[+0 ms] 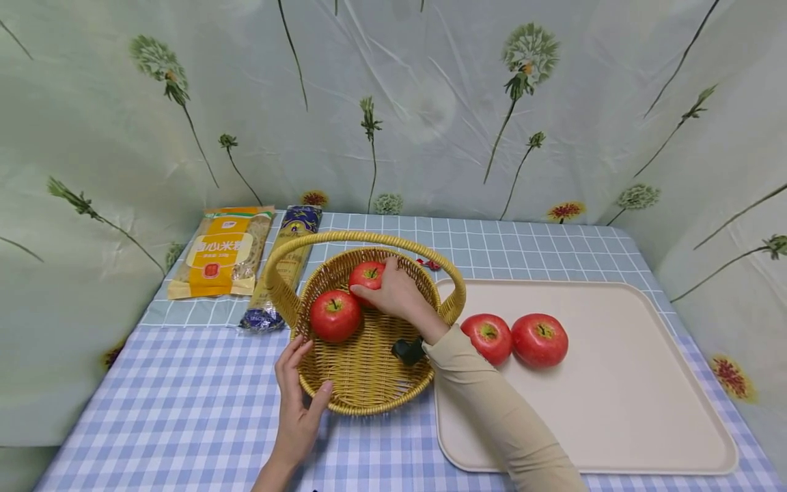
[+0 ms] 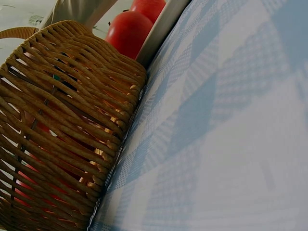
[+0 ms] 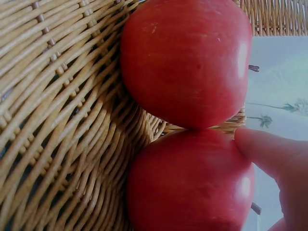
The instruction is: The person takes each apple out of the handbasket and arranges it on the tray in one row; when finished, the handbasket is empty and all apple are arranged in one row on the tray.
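- Right hand (image 1: pixel 402 294): thumb and fingers part-closed, curved about the far apple (image 1: pixel 364 272); grip on its upper and right side.
- Far apple: inside the basket (image 1: pixel 369 383), toward the far side; red, rounded, smooth, glossy skin, dark stem.
- Second apple (image 1: pixel 335 317): same form, in the basket to the near left; the two touch.
- Basket: round, yellow-brown, coarse woven strands, arched handle wrapped in the same material; stands on the desk (image 1: pixel 184 410).
- Left hand (image 1: pixel 298 400): well spread, fingers and thumb apart, resting at the near left rim; no apple in it.
- Tray (image 1: pixel 627 396): right of the basket; flat, pale beige, smooth, rounded corners. On its left part, a left tray apple (image 1: pixel 488 336) and a right tray apple (image 1: pixel 541 340), side by side.
- Far left: orange-and-clear pack (image 1: pixel 223 253), glossy; long blue-and-yellow pack (image 1: pixel 261 311) beside it.
- Desk covering: checked cloth, blue and white.
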Action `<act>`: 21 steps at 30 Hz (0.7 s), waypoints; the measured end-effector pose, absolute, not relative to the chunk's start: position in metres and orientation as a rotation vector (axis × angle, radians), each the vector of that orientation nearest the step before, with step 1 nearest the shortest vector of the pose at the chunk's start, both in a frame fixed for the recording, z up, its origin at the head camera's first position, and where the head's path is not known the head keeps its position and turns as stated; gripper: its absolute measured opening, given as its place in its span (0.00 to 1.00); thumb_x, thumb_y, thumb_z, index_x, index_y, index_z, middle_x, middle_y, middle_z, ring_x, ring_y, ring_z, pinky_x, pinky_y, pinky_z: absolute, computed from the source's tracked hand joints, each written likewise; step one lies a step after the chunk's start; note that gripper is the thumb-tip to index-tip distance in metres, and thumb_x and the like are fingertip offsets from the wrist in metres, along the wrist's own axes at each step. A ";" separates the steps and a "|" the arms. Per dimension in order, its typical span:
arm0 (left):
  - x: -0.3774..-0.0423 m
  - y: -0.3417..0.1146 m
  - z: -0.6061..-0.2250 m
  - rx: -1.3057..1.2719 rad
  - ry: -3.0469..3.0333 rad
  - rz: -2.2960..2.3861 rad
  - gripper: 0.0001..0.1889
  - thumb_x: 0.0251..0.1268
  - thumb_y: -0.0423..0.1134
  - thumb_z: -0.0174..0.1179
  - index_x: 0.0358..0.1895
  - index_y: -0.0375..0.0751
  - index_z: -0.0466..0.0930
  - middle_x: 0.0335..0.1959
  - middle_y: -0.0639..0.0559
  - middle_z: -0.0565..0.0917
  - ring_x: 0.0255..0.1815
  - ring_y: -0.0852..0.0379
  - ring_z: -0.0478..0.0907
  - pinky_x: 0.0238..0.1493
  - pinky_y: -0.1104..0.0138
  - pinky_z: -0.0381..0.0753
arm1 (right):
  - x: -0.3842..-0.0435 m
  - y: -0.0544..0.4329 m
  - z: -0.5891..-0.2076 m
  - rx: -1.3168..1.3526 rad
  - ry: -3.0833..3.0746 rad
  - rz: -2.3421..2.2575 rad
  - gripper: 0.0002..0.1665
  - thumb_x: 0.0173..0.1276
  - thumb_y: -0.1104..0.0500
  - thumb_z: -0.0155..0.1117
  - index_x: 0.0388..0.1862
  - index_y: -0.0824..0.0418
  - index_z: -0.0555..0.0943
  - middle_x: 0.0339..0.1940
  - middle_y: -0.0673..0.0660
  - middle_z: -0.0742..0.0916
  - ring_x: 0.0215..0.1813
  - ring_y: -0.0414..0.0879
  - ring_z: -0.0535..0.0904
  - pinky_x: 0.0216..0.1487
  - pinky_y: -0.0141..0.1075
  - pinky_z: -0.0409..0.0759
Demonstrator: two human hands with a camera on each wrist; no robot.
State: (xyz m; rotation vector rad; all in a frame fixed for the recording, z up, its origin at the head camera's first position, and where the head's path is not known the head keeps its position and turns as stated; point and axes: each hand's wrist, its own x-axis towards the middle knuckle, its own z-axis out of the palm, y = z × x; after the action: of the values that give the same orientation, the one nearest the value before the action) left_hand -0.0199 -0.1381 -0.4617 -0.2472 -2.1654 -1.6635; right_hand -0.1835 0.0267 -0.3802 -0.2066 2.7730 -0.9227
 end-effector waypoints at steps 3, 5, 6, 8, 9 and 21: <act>-0.020 -0.138 -0.461 -0.250 -2.167 -1.668 0.33 0.56 0.24 0.55 0.68 0.33 0.58 0.72 0.45 0.50 0.72 0.50 0.45 0.67 0.66 0.45 | -0.184 0.027 -0.381 -0.203 2.775 -0.940 0.46 0.58 0.35 0.64 0.59 0.68 0.62 0.45 0.67 0.79 0.44 0.58 0.78 0.42 0.46 0.77; -0.019 -0.138 -0.461 -0.252 -2.168 -1.668 0.33 0.56 0.24 0.55 0.68 0.34 0.58 0.72 0.45 0.50 0.72 0.50 0.45 0.67 0.66 0.45 | -0.183 0.027 -0.381 -0.208 2.778 -0.949 0.47 0.57 0.36 0.65 0.60 0.69 0.62 0.45 0.67 0.78 0.45 0.58 0.78 0.43 0.47 0.77; -0.019 -0.138 -0.461 -0.252 -2.168 -1.667 0.33 0.56 0.24 0.55 0.68 0.34 0.58 0.72 0.45 0.50 0.72 0.50 0.45 0.67 0.66 0.45 | -0.183 0.027 -0.381 -0.213 2.782 -0.952 0.47 0.57 0.36 0.65 0.60 0.69 0.62 0.46 0.67 0.78 0.46 0.59 0.78 0.44 0.47 0.77; -0.019 -0.138 -0.461 -0.255 -2.168 -1.663 0.34 0.55 0.24 0.55 0.68 0.34 0.58 0.72 0.45 0.50 0.72 0.49 0.45 0.67 0.66 0.45 | -0.183 0.027 -0.381 -0.221 2.788 -0.963 0.47 0.57 0.36 0.65 0.61 0.68 0.62 0.46 0.67 0.78 0.46 0.58 0.78 0.44 0.47 0.77; -0.019 -0.138 -0.461 -0.257 -2.167 -1.661 0.34 0.55 0.24 0.55 0.68 0.34 0.58 0.72 0.44 0.50 0.72 0.49 0.45 0.67 0.66 0.45 | -0.183 0.027 -0.381 -0.225 2.791 -0.968 0.47 0.57 0.36 0.66 0.61 0.68 0.62 0.46 0.67 0.78 0.46 0.58 0.77 0.44 0.47 0.77; -0.020 -0.138 -0.460 -0.276 -2.150 -1.650 0.34 0.54 0.23 0.56 0.68 0.33 0.58 0.71 0.43 0.51 0.71 0.50 0.46 0.67 0.67 0.45 | -0.182 0.028 -0.378 -0.192 2.834 -1.087 0.46 0.53 0.36 0.68 0.59 0.64 0.63 0.47 0.66 0.75 0.46 0.58 0.76 0.42 0.47 0.78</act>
State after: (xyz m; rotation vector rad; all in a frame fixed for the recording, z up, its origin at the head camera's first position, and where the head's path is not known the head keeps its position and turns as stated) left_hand -0.0201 -0.1381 -0.4599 -0.2763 -2.1499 -1.6504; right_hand -0.1820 0.0278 -0.3781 -0.1915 2.8335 -1.0867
